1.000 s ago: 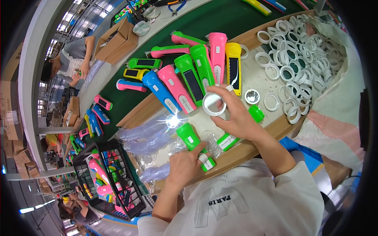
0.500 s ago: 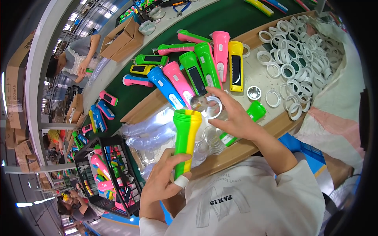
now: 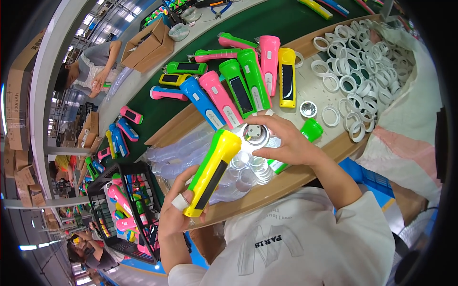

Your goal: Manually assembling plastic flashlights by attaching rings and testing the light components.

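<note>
My left hand (image 3: 175, 204) is closed around the lower part of a yellow and green flashlight body (image 3: 215, 167), tilted with its black panel up and its wide end toward my right hand. A white band wraps one left finger. Between the thumb and fingers of my right hand (image 3: 288, 140) is a flashlight head piece (image 3: 256, 135), a white ring with a reflector and a small white plate at its back. The two parts are close but look apart. Beneath them lie clear round lenses (image 3: 257, 169). A green flashlight body (image 3: 311, 129) lies beyond my right wrist.
Several coloured flashlight bodies (image 3: 214, 99) lie across the cardboard edge and green belt. White rings (image 3: 358, 76) heap at the right, near a loose reflector (image 3: 308, 109). A black crate (image 3: 160, 224) of flashlights stands left. A co-worker (image 3: 98, 66) sits across the belt.
My left hand has turned and tilted the flashlight body, so its black panel now shows and its mouth points away. My right hand has rotated the head piece, showing its back plate.
</note>
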{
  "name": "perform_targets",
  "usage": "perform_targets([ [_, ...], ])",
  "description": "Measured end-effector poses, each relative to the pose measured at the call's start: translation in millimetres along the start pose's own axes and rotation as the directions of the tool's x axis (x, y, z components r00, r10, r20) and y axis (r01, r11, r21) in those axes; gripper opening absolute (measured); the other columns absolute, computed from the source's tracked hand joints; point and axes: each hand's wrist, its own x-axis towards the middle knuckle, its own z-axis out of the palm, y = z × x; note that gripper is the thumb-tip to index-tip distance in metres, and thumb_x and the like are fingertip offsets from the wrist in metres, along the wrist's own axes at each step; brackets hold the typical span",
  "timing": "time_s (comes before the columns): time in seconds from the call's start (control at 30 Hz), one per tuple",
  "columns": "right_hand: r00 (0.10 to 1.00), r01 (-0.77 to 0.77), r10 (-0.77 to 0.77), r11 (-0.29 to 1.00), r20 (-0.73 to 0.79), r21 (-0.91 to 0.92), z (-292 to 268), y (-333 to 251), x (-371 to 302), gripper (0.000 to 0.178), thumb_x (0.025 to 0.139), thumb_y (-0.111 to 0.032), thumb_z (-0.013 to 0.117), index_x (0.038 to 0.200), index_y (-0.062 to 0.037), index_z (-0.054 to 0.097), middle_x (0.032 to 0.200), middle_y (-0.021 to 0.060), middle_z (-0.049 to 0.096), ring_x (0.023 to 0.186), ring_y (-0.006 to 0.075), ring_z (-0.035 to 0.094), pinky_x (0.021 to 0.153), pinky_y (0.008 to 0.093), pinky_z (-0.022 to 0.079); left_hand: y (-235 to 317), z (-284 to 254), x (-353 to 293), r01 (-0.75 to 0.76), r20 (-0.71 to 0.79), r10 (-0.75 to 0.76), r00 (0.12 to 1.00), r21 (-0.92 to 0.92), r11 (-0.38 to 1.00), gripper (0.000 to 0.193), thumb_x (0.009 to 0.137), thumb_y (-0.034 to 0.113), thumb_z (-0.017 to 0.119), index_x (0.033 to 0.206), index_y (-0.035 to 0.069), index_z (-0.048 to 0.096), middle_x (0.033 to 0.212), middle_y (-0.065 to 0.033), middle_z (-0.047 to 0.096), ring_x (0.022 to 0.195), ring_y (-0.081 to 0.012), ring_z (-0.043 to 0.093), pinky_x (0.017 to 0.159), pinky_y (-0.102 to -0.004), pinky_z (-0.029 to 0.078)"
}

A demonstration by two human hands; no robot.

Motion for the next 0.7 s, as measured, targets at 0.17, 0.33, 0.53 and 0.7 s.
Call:
perform_targets([
  [0.17,0.99,0.137,-0.131,0.971,0.044,-0.198,-3.6,4.4,1.3,0.051,0.074,-0.021,0.076,0.118,-0.0052,0.054,0.114,0.0144,0.057,0.104,0.0331,0.056,0.088,0.039,0.046,7.9,-4.8,-8.1,-0.093,-0.046,0.117,0.992,0.354,0.931,0.049,0.083,0.009,0.058,0.13,0.0,0.051,0.109,-0.0144,0.061,0.078,-0.0189,0.06,0.065,-0.0288,0.048],
  [0.33,0.963,0.189,-0.127,0.946,0.237,-0.263,-10.6,-20.8,0.4,0.063,0.075,-0.02,0.075,0.128,-0.0024,0.045,0.106,0.0193,0.058,0.092,0.0351,0.058,0.08,0.0426,0.047,25.2,3.9,11.0,-0.459,0.343,0.334,0.878,0.801,0.385,0.051,0.073,0.005,0.068,0.124,0.004,0.06,0.103,-0.0148,0.059,0.083,-0.024,0.062,0.073,-0.0336,0.049],
  [0.53,0.929,0.253,-0.239,0.968,0.282,-0.012,-2.2,-36.2,-10.1,0.076,0.074,-0.025,0.075,0.137,-0.0052,0.038,0.113,0.0199,0.052,0.103,0.0346,0.054,0.086,0.0398,0.047,0.5,-15.8,32.2,-0.418,0.471,0.19,0.862,0.447,0.791,0.054,0.07,0.01,0.072,0.122,-0.001,0.06,0.112,-0.0168,0.062,0.099,-0.0282,0.062,0.087,-0.0347,0.046],
  [0.7,0.818,0.569,-0.572,0.82,0.06,0.057,12.6,-56.3,-19.9,0.037,0.083,-0.024,0.066,0.111,-0.0002,0.06,0.106,0.0166,0.054,0.095,0.0336,0.057,0.083,0.0422,0.049,-18.4,-11.1,24.7,-0.306,0.559,0.128,0.819,0.237,0.922,0.047,0.073,0.006,0.071,0.119,-0.001,0.062,0.121,-0.0193,0.06,0.109,-0.029,0.06,0.095,-0.0357,0.043],
])
